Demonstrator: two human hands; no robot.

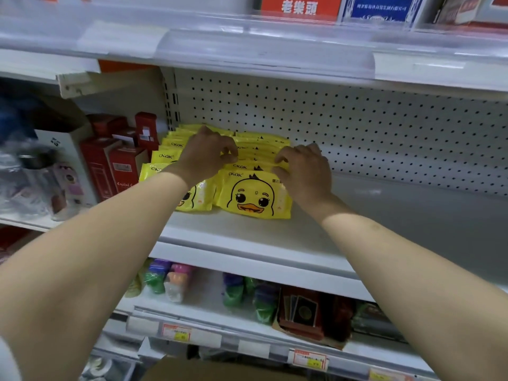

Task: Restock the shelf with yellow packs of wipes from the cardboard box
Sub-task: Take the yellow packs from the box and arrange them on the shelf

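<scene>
Cardboard box [220,371] below, left grip [204,158] and right grip [305,167] both pinch yellow packs [255,196] on shelf [275,237].

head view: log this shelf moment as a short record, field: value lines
view: head camera, looking down at a store shelf
stock: yellow plastic packs of wipes with duck faces, two overlapping rows on the white metal shelf
left grip: left hand, fingers curled over the left row's top edges
right grip: right hand, fingers curled on the right row's edge
left neighbour: red cardboard cartons, upright
source: brown cardboard box, only its edge at the frame bottom
back: white perforated panel
</scene>
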